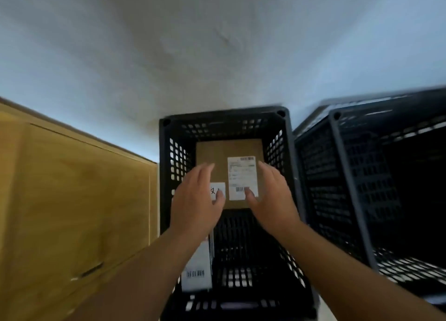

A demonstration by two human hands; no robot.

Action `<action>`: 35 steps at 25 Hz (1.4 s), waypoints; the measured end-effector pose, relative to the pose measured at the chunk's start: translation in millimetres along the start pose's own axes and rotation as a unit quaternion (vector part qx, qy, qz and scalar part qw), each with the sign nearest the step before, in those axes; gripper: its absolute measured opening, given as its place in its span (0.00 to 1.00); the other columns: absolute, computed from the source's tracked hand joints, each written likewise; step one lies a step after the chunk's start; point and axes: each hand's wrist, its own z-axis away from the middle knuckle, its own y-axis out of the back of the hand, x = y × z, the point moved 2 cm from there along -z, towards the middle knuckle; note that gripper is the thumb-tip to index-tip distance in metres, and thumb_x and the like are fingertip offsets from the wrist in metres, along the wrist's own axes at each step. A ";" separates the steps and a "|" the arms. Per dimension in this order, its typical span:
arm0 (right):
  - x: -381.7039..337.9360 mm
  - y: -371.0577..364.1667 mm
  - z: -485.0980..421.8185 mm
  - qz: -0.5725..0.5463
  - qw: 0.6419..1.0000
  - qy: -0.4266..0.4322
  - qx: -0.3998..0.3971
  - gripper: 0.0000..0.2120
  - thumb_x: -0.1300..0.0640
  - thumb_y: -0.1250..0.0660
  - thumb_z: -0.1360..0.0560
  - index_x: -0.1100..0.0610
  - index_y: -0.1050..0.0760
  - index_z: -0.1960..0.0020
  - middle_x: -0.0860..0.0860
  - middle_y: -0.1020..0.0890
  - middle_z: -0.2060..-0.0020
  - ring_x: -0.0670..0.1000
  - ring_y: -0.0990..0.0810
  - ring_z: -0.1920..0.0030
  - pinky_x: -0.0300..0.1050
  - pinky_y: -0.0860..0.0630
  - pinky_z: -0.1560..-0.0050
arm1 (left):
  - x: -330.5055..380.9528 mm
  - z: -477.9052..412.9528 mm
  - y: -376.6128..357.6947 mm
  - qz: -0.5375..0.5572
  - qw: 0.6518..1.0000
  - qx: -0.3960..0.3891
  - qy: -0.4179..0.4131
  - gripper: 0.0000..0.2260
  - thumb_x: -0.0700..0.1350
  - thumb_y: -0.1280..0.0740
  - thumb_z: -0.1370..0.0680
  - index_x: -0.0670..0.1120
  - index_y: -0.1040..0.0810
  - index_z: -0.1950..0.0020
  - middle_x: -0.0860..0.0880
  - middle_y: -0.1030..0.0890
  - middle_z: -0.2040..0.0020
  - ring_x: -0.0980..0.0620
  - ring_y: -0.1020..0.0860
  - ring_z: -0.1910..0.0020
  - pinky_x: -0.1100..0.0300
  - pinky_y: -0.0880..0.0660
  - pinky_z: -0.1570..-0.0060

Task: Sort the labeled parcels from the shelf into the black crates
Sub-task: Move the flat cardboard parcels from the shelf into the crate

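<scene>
Here 2 black crates stand side by side. The right crate (336,151) looks dark inside. The middle crate (224,114) holds 2 parcels: a brown parcel (217,156) at its far end and a white parcel (198,267) near-left. The left hand (195,200) and right hand (272,197) spread straight-fingered over the brown parcel, grasping nothing; contact unclear.

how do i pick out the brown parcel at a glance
Start at the black crate beside the wooden cabinet. At its far end, under the open left hand and right hand, is the brown cardboard parcel. Unlike the white parcel nearer the camera, it has a small handwritten sticker beside its shipping label.
</scene>
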 end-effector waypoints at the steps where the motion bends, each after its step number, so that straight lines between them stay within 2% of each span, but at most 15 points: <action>1: -12.7 24.2 17.2 -0.005 1.000 0.005 -0.001 0.34 0.51 0.29 0.21 0.53 0.40 0.20 0.48 0.33 0.24 0.48 0.36 0.24 0.52 0.35 0.22 | 14.4 19.8 19.3 -0.004 1.000 0.012 0.002 0.30 0.54 0.33 0.20 0.53 0.40 0.21 0.55 0.35 0.23 0.55 0.35 0.25 0.54 0.33 0.28; 3: -39.5 77.4 57.8 -0.015 1.000 0.015 -0.001 0.34 0.53 0.29 0.21 0.53 0.40 0.20 0.49 0.35 0.23 0.49 0.38 0.23 0.52 0.37 0.22 | 46.5 64.1 55.7 0.002 1.000 0.019 0.000 0.32 0.56 0.33 0.21 0.53 0.41 0.21 0.55 0.35 0.24 0.55 0.36 0.26 0.53 0.33 0.28; 6: -64.4 148.5 109.9 0.018 0.998 0.049 0.026 0.34 0.50 0.29 0.22 0.53 0.38 0.20 0.49 0.35 0.22 0.50 0.38 0.22 0.55 0.38 0.21 | 88.6 111.3 98.5 0.000 0.998 0.041 -0.054 0.30 0.58 0.34 0.22 0.54 0.39 0.22 0.55 0.34 0.25 0.55 0.36 0.26 0.51 0.32 0.27; 9: -74.0 201.9 157.6 0.060 0.992 0.055 0.094 0.32 0.50 0.29 0.22 0.52 0.35 0.22 0.50 0.34 0.22 0.51 0.38 0.22 0.55 0.40 0.21 | 122.9 138.7 127.8 -0.021 0.990 0.060 -0.125 0.29 0.59 0.35 0.22 0.53 0.35 0.23 0.54 0.32 0.25 0.53 0.35 0.26 0.50 0.34 0.26; 14: -73.8 250.9 232.4 0.074 0.972 0.023 0.223 0.31 0.50 0.29 0.23 0.53 0.33 0.23 0.50 0.32 0.24 0.51 0.35 0.22 0.57 0.35 0.23 | 176.3 170.6 154.5 -0.010 0.960 0.082 -0.268 0.27 0.59 0.36 0.22 0.52 0.31 0.25 0.54 0.30 0.27 0.52 0.35 0.26 0.52 0.40 0.23; 17: -65.5 264.7 278.8 0.087 0.959 -0.009 0.270 0.31 0.49 0.29 0.22 0.52 0.33 0.23 0.47 0.32 0.24 0.48 0.35 0.23 0.54 0.35 0.23 | 196.8 190.4 157.7 0.011 0.945 0.077 -0.319 0.25 0.58 0.35 0.21 0.53 0.31 0.25 0.55 0.30 0.28 0.54 0.35 0.27 0.55 0.42 0.24; 21: -52.1 286.5 344.6 0.078 0.938 -0.056 0.334 0.29 0.49 0.29 0.22 0.50 0.33 0.23 0.45 0.32 0.24 0.46 0.35 0.23 0.48 0.37 0.22 | 225.4 223.2 155.5 0.044 0.922 0.054 -0.381 0.25 0.59 0.36 0.21 0.56 0.33 0.25 0.58 0.31 0.28 0.57 0.35 0.27 0.55 0.40 0.23; 24: -41.0 300.9 387.5 0.069 0.918 -0.088 0.381 0.28 0.50 0.30 0.21 0.50 0.32 0.23 0.44 0.31 0.25 0.45 0.34 0.25 0.50 0.34 0.23 | 253.7 246.9 149.0 0.038 0.899 0.047 -0.433 0.25 0.61 0.38 0.20 0.58 0.35 0.24 0.60 0.33 0.26 0.59 0.37 0.26 0.55 0.40 0.24; 27: -30.0 311.6 417.8 0.045 0.906 -0.110 0.407 0.28 0.50 0.29 0.21 0.49 0.33 0.23 0.43 0.30 0.27 0.43 0.33 0.25 0.50 0.32 0.24 | 285.0 267.4 138.1 0.040 0.881 0.033 -0.471 0.25 0.61 0.38 0.21 0.58 0.36 0.24 0.60 0.33 0.27 0.60 0.36 0.27 0.54 0.37 0.24; 31: -6.0 321.4 454.6 0.030 0.894 -0.137 0.426 0.28 0.51 0.29 0.21 0.49 0.33 0.23 0.42 0.30 0.28 0.41 0.33 0.28 0.41 0.35 0.26 | 324.1 298.0 113.4 0.026 0.856 0.001 -0.516 0.26 0.62 0.38 0.21 0.58 0.36 0.24 0.60 0.34 0.26 0.60 0.37 0.27 0.52 0.36 0.24; 35: 32.8 337.8 488.2 0.017 0.885 -0.158 0.438 0.27 0.51 0.30 0.21 0.49 0.32 0.24 0.43 0.30 0.29 0.43 0.31 0.29 0.47 0.33 0.25 | 365.5 326.2 84.9 0.002 0.842 -0.005 -0.540 0.26 0.61 0.38 0.21 0.57 0.36 0.23 0.59 0.34 0.26 0.58 0.37 0.26 0.50 0.37 0.23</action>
